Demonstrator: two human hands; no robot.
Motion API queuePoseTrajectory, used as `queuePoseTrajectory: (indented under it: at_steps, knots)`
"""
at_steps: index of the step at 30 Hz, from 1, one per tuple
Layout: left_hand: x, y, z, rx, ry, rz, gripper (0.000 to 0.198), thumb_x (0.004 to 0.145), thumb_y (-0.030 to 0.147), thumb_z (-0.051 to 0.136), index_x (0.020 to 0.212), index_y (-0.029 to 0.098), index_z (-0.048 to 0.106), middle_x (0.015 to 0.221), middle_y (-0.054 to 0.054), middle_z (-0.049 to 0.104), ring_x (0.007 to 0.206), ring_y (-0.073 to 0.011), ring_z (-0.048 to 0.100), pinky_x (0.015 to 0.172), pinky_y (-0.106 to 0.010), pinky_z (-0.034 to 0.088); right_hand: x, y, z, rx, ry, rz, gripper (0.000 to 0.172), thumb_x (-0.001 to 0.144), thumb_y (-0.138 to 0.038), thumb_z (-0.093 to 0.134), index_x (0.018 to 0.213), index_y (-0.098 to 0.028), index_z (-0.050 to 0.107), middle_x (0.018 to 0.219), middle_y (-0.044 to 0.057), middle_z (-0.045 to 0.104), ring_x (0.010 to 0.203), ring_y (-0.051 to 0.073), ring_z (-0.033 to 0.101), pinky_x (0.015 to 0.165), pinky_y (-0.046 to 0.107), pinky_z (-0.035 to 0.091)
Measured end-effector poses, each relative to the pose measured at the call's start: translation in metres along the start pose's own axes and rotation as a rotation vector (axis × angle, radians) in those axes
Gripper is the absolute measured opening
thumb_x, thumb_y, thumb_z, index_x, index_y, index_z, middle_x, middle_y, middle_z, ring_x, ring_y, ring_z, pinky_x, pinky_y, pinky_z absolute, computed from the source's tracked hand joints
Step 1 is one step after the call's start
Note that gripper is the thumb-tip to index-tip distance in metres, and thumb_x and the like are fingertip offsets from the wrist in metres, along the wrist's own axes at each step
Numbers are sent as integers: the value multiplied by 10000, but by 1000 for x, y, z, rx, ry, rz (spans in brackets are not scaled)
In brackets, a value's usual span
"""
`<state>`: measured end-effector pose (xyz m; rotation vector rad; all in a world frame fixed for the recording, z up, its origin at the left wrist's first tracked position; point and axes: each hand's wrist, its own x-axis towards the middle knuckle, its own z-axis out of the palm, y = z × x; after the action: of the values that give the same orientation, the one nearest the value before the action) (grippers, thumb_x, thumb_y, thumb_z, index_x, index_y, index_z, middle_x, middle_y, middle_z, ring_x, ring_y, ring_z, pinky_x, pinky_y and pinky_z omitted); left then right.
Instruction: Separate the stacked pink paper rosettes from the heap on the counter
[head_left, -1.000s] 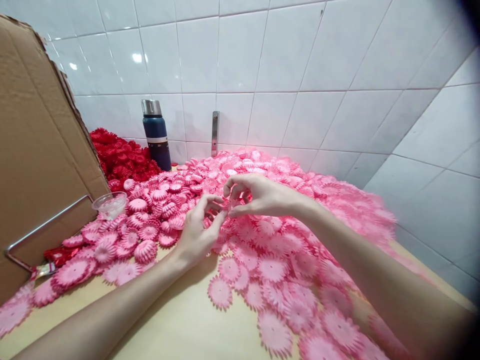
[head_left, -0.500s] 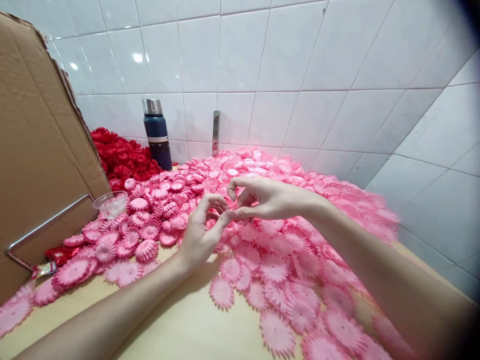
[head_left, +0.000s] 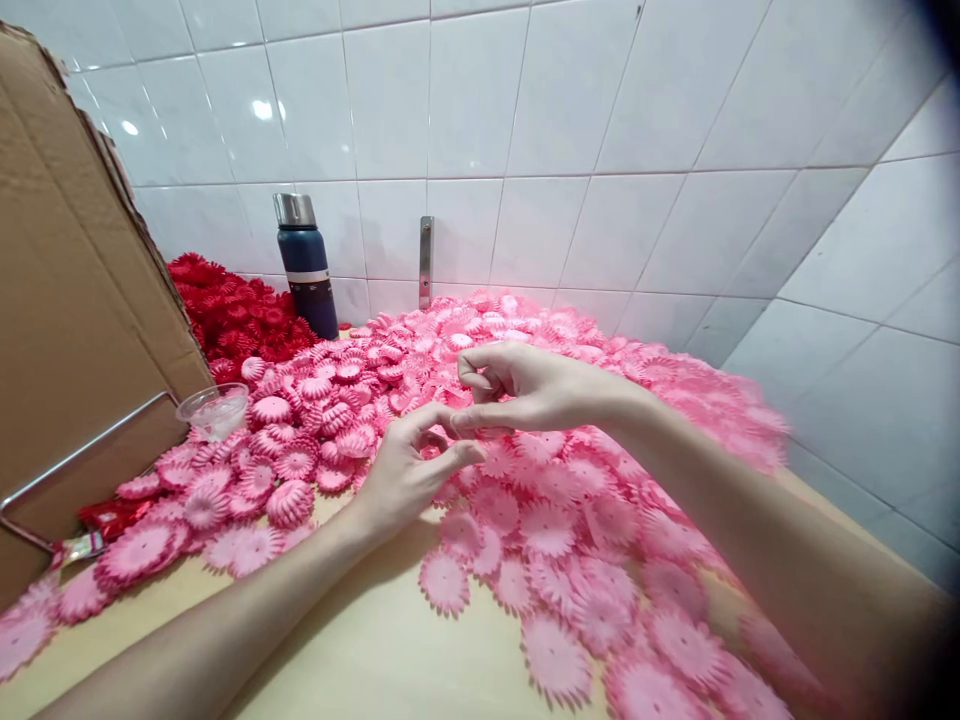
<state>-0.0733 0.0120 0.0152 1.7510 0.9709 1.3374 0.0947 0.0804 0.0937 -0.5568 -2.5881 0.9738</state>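
Observation:
My left hand [head_left: 409, 468] and my right hand [head_left: 536, 388] meet over a heap of pink scalloped paper flower pieces [head_left: 551, 528]. The fingers of my left hand are bent, and its thumb stretches to the right below the right thumb. On my right hand the fingers curl in and the thumb reaches across to the left fingertips. Whatever lies between the fingertips is too small or too hidden to make out. Flat pink discs lie under and in front of the hands, while gathered, cupped ones [head_left: 291, 503] lie to the left.
A cardboard box [head_left: 82, 260] stands at the left, with a metal wire frame [head_left: 90, 452] against it. A clear plastic cup [head_left: 216, 412] rests among the pink pieces. Behind are a dark blue bottle [head_left: 309, 275], a red heap [head_left: 232, 315] and a tiled wall [head_left: 555, 110].
The left thumb has moved away from its fingers, down and right. The right thumb has shifted left onto the left fingertips. The whole view has slid slightly.

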Motion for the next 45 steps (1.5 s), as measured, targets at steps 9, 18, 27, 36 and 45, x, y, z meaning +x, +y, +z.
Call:
queuePoseTrajectory:
  at_steps: [9,18,27,36,45]
  knots:
    - [-2,8,5,-143,-27,-101,262,803,387,663,720,155,573,648,35,450,538,-73,374,500,-229,299,2,0,2,32,-48,88,480,770,-418,706,659,-213,286,553,-80,351,480,62,390,392,185,268]
    - [1,2,2,-106,71,-210,150,757,306,701,765,161,663,773,-31,622,669,-120,544,592,-244,421,-4,-5,-11,-156,-117,109,363,727,-421,741,748,-194,459,667,-42,521,563,80,448,470,210,337]
    - [-4,6,15,-96,181,-174,100,809,261,642,760,181,608,758,14,583,700,-111,530,631,-223,428,-6,-7,-13,-138,-117,118,339,714,-366,765,749,-191,477,630,-58,481,532,68,409,443,201,318]
    - [-4,8,12,-34,195,-160,104,807,270,642,773,173,632,771,2,605,708,-120,533,630,-228,418,-7,-2,-15,-7,-163,111,269,785,-350,700,828,-187,489,675,-25,560,582,95,496,473,211,371]
    - [-4,2,14,-122,239,-225,27,736,178,621,713,172,609,720,8,605,692,-122,522,617,-219,399,-5,-12,-9,-303,-171,67,196,850,-362,611,802,-192,524,663,-40,450,558,84,387,471,218,315]
